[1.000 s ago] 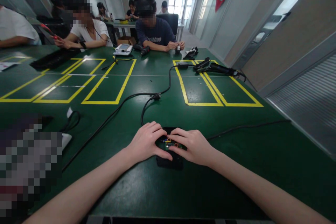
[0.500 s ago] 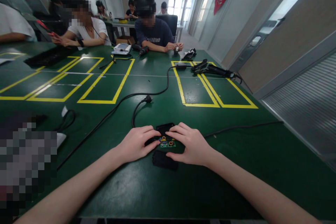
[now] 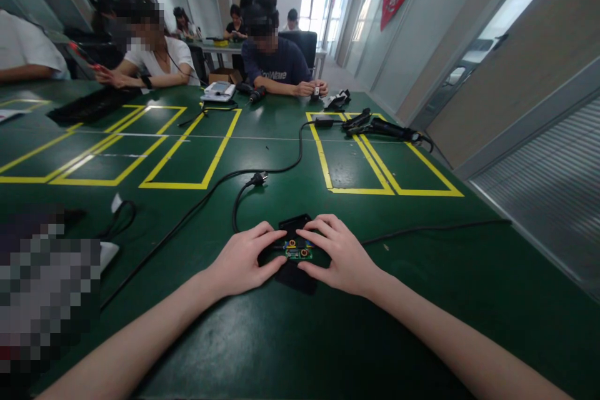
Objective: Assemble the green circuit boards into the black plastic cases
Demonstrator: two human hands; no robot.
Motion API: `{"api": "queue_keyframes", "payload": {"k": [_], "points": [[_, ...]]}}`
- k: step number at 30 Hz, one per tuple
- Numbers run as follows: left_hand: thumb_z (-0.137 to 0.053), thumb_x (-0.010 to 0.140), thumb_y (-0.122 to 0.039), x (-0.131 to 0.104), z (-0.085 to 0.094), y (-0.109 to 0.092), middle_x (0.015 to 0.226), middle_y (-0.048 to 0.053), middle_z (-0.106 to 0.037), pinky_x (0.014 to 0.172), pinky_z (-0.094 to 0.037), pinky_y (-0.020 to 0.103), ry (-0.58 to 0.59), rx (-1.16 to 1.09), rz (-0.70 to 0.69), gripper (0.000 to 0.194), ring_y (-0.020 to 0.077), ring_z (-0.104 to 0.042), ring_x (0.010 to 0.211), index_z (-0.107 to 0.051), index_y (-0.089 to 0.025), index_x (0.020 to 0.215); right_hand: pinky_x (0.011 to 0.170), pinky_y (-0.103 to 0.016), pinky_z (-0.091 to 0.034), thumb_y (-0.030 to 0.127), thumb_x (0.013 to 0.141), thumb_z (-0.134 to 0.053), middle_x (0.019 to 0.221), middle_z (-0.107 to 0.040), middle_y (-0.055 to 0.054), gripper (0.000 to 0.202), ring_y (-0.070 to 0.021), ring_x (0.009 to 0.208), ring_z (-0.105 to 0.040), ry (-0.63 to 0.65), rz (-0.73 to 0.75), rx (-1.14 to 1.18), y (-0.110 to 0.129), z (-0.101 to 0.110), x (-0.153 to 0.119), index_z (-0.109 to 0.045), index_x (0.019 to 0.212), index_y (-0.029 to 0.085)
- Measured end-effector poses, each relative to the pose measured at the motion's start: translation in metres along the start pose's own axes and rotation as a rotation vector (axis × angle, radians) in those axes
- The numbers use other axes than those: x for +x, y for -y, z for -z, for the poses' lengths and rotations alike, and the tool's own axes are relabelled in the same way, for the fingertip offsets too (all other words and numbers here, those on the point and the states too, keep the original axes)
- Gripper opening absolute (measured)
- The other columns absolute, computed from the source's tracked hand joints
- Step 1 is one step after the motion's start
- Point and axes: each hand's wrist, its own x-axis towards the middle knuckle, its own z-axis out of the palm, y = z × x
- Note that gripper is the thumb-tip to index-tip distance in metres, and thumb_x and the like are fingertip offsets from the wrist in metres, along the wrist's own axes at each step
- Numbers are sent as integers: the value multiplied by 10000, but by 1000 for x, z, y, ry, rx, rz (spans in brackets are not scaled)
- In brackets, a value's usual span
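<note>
A small green circuit board (image 3: 299, 252) with two copper-ringed coils lies between my hands. My left hand (image 3: 248, 257) has its thumb and fingertips at the board's left end, where a black cable enters. On the other side, my right hand (image 3: 340, 256) is curved around the right end, thumb below and fingers above. Both hands grip the board by its ends. Behind it is an open black case half (image 3: 295, 223), partly covered by my fingers. A second black case piece (image 3: 297, 279) lies in front, under the thumbs.
A black plug (image 3: 259, 179) on a cable lies beyond my left hand. One long black cable (image 3: 225, 175) crosses to an adapter box (image 3: 324, 120). Black tools (image 3: 387, 127) lie at the back right. People sit across the green table (image 3: 281, 337).
The board has shifted slightly up and left. My right fingers have moved a little, and my thumbs now sit closer to the board's front edge. The plug has moved slightly left.
</note>
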Motion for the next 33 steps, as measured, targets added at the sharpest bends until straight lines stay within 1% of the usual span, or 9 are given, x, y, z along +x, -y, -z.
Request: {"api": "queue_keyframes", "payload": {"k": [3,6,9,11,16,21,23,28,33], "points": [[-636,963,-362,-1,-1,1,1187,89,-694,765,-622,308,12,-2,19,431,198,-739,882,-659,-178,1352,961,-558,-583,370,880,-771,1232,-692,-157,506,-337,1189,-593,8,3,27,0,2,0,-675,1347,200],[-656,948,-386,-2,-3,2,1273,108,-671,831,-639,344,-12,15,35,501,224,-744,953,-624,-186,1407,948,-542,-597,383,882,-768,1246,-692,-162,529,-334,1184,-603,22,18,39,-1,4,0,-662,1361,183],[-674,933,-393,-2,-4,4,1335,129,-646,918,-638,392,-38,44,33,553,265,-733,1063,-600,-193,1442,954,-547,-595,403,876,-778,1266,-688,-161,564,-330,1176,-615,15,36,48,-3,3,-1,-649,1386,200],[-682,926,-397,-2,-4,5,1356,136,-641,961,-628,418,-41,59,28,574,283,-721,1117,-591,-195,1456,955,-543,-596,413,864,-793,1270,-687,-157,590,-326,1170,-622,-1,42,58,-5,2,-1,-643,1394,203],[-693,912,-366,-2,-4,6,1387,136,-642,1039,-593,435,-36,68,18,598,292,-690,1196,-576,-208,1477,972,-540,-588,424,854,-811,1307,-671,-159,638,-326,1202,-621,-5,22,117,-10,2,-2,-619,1428,223],[-693,905,-360,-2,-4,9,1394,151,-643,1052,-589,466,-51,68,12,591,311,-677,1219,-588,-187,1460,1036,-560,-552,447,830,-834,1374,-647,-172,717,-335,1253,-619,31,52,157,-19,7,-4,-585,1464,221],[-693,905,-357,-2,-4,9,1398,149,-642,1050,-591,462,-52,63,9,586,308,-680,1218,-588,-186,1456,1039,-547,-556,434,844,-824,1374,-651,-170,697,-326,1251,-628,29,52,156,-22,8,-4,-583,1461,216],[-696,902,-358,-3,-4,8,1375,152,-657,1046,-596,473,-68,53,13,549,314,-685,1208,-613,-176,1413,1003,-513,-585,362,919,-749,1337,-677,-162,563,-303,1214,-658,-2,34,155,-25,8,-3,-593,1441,219],[-691,921,-377,-2,-5,8,1356,147,-672,1067,-585,467,-71,57,19,509,304,-687,1204,-626,-175,1383,997,-507,-592,341,921,-738,1322,-688,-159,541,-297,1197,-669,0,27,160,-25,9,-4,-599,1427,209]]}}
